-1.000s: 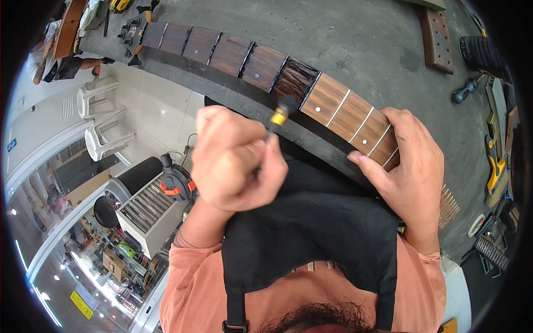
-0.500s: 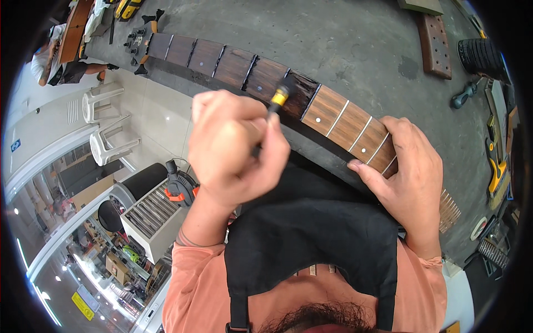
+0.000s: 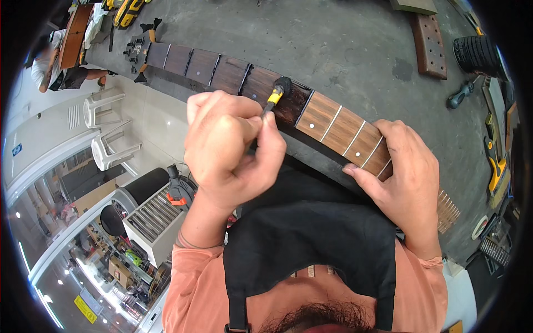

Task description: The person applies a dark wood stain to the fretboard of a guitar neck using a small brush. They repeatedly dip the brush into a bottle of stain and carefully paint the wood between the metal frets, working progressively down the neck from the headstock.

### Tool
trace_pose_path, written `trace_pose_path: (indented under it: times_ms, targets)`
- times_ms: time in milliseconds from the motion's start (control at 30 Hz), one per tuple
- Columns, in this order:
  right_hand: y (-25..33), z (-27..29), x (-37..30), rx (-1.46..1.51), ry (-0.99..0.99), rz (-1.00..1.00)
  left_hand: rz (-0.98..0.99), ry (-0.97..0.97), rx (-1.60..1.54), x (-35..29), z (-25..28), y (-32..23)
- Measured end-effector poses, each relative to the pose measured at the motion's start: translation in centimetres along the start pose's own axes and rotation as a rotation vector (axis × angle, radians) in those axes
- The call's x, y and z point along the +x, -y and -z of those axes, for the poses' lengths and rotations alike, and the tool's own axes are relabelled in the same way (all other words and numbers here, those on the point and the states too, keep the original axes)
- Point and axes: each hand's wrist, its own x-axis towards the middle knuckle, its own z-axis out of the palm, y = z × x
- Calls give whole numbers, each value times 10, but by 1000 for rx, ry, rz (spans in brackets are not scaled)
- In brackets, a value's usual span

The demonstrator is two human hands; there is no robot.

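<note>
A guitar neck (image 3: 225, 71) lies slantwise on the grey bench, its headstock (image 3: 136, 51) at the far left. Toward the headstock the fretboard is dark; the stretch beside it looks wet and nearly black. Past that fret the wood is lighter brown (image 3: 336, 122), with white dots. My left hand (image 3: 233, 144) is closed around a small brush (image 3: 275, 95) with a yellow band and a dark round head, which is over the dark, wet-looking stretch. My right hand (image 3: 408, 161) grips the lighter part of the neck, thumb on the near edge and fingers across the far side.
Behind the neck is a brown block with holes (image 3: 428, 47). A black ribbed roll (image 3: 477, 55), a screwdriver (image 3: 462, 94) and a yellow-handled tool (image 3: 496, 166) are at the right. White stools (image 3: 114, 147) stand on the floor at left; another person (image 3: 53, 69) is farther back.
The brush was blurred by motion and now shows sharply, its head still over the dark stretch. The neck sits slightly farther left in the picture. My right hand keeps its hold.
</note>
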Motion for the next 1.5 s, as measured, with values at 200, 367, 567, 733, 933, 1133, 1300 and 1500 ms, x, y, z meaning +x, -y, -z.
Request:
trace_pose_path:
  times_ms: [200, 367, 567, 733, 933, 1133, 1300, 1500]
  targets:
    - [2, 3, 1, 2, 21, -7, -42, 56, 3, 2, 3, 0]
    - [0, 1, 2, 15, 7, 1, 32, -113, -40, 2, 20, 5]
    - [3, 4, 3, 15, 31, -27, -26, 44, 65, 8, 11, 10]
    - [1, 3, 3, 19, 23, -15, -15, 20, 186, 8, 16, 18]
    - [1, 2, 2, 43, 14, -22, -47, 39, 122, 9, 14, 17]
    - [-3, 9, 3, 79, 91, -7, -25, 113, 130, 7, 16, 0]
    - [-4, 30, -4, 12, 208, -33, 130, -48, -72, 0, 23, -1]
    - [-1, 15, -4, -30, 129, 14, 80, 27, -217, -11, 23, -6]
